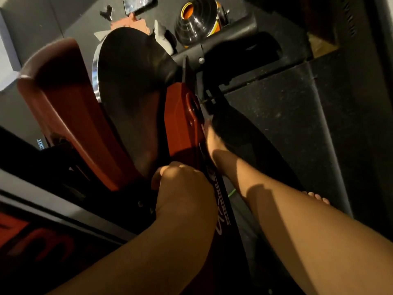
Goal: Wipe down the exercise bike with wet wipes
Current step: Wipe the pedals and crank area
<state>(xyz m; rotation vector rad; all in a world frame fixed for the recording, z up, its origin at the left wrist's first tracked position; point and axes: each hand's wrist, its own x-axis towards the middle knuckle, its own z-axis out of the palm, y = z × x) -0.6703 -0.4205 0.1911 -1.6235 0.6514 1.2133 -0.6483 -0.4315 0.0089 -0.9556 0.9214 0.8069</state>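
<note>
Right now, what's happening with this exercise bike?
A person leans over the exercise bike. Their left hand seems to grip the frame. Their right hand reaches down beside the red guard. No wipe shows in either hand; a crumpled white wad lies on the floor beyond.

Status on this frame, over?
Left hand grips bike. Right hand flat beside crank, wipe not visible. No obstruction seen.

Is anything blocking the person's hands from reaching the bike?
Nothing visible does: the left hand and right hand both lie against the red frame of the exercise bike. No wipe shows.
</note>
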